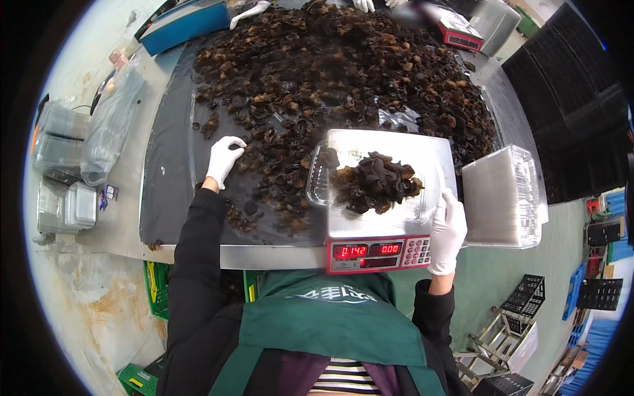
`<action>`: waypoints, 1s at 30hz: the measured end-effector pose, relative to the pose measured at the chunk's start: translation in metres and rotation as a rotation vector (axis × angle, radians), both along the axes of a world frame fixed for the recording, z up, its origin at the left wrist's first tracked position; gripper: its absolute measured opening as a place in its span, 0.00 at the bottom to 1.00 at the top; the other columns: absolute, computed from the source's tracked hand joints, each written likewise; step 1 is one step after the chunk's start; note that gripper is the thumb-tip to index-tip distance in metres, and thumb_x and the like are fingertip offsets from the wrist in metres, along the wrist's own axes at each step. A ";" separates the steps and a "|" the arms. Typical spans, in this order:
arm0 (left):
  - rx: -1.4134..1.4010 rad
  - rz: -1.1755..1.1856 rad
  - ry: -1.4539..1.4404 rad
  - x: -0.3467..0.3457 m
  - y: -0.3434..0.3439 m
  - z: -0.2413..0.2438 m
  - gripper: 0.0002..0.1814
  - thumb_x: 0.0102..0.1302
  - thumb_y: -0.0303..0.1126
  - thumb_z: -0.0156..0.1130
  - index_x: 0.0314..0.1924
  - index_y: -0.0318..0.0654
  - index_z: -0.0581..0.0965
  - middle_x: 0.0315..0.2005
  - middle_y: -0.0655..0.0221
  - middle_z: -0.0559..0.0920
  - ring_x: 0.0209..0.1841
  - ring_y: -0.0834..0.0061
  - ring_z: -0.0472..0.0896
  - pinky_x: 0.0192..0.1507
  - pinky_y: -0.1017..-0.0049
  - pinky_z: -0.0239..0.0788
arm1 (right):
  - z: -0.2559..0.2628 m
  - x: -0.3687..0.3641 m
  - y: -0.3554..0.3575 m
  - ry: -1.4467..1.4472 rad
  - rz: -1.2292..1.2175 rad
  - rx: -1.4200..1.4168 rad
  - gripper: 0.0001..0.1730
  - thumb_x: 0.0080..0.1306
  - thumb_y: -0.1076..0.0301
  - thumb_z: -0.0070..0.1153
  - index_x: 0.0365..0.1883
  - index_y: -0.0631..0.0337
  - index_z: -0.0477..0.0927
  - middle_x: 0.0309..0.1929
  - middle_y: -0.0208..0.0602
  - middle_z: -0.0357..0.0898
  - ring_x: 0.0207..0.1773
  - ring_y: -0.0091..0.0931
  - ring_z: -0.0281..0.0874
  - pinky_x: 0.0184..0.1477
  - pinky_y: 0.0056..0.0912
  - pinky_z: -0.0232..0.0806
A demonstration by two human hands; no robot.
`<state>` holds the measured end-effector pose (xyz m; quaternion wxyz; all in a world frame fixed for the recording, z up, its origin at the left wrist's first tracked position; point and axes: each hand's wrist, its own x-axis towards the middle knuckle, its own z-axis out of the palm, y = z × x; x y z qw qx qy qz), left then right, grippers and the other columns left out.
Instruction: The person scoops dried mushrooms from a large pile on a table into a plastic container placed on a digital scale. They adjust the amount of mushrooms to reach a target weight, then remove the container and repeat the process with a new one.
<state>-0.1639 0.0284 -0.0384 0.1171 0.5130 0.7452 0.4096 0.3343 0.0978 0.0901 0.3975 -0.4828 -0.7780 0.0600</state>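
Observation:
A digital weighing scale (342,222) with a steel platform and red front stands before me, its red digits lit. On it lies a clear plastic tray (317,183) holding a clump of dark wood ear fungus (381,180); the tray's left end juts past the platform. My right hand (447,232), in a white glove, is at the right edge of the scale and tray; whether it grips the tray I cannot tell. My left hand (225,159), also gloved, hovers at the left edge of the fungus pile (317,64), fingers curled; any small piece between them is hidden.
Stacked clear trays (495,198) stand right of the scale. At the left are more plastic containers (67,205) and a plastic bag (109,128). Across the table are other people's gloved hands (364,5), a second scale (460,37) and a blue box (185,27). Black crates (569,99) stand at the right.

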 end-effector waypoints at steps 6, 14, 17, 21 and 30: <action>0.220 -0.235 -0.117 0.117 0.021 0.117 0.05 0.55 0.24 0.64 0.33 0.35 0.82 0.36 0.67 0.83 0.42 0.73 0.81 0.46 0.75 0.72 | -0.005 -0.009 0.006 -0.086 0.025 -0.124 0.18 0.67 0.69 0.59 0.53 0.67 0.77 0.43 0.50 0.81 0.42 0.40 0.81 0.47 0.36 0.73; 0.271 -0.452 0.086 0.235 0.036 0.109 0.16 0.57 0.35 0.69 0.46 0.41 0.81 0.54 0.61 0.77 0.58 0.59 0.73 0.61 0.62 0.63 | -0.026 -0.031 0.012 -0.283 0.139 0.095 0.25 0.59 0.67 0.67 0.55 0.61 0.77 0.39 0.41 0.80 0.29 0.31 0.78 0.38 0.36 0.73; 0.329 -0.477 0.147 0.245 0.023 0.122 0.27 0.55 0.40 0.71 0.56 0.45 0.79 0.61 0.56 0.72 0.64 0.53 0.68 0.65 0.58 0.59 | -0.029 -0.025 0.010 -0.276 0.113 0.087 0.17 0.63 0.70 0.61 0.50 0.62 0.78 0.38 0.44 0.79 0.36 0.39 0.79 0.40 0.39 0.71; 0.294 -0.455 0.273 0.249 0.020 0.112 0.29 0.57 0.44 0.68 0.60 0.47 0.77 0.61 0.57 0.72 0.65 0.55 0.68 0.66 0.56 0.57 | -0.028 -0.030 0.004 -0.309 0.144 -0.019 0.13 0.64 0.72 0.58 0.47 0.63 0.77 0.35 0.47 0.77 0.39 0.43 0.77 0.41 0.42 0.70; 0.023 0.065 0.434 0.099 -0.013 0.062 0.21 0.56 0.31 0.67 0.52 0.43 0.80 0.52 0.58 0.78 0.53 0.55 0.76 0.58 0.64 0.69 | -0.005 -0.006 -0.008 -0.001 0.016 -0.105 0.11 0.71 0.75 0.50 0.49 0.67 0.78 0.42 0.43 0.80 0.43 0.34 0.79 0.48 0.32 0.70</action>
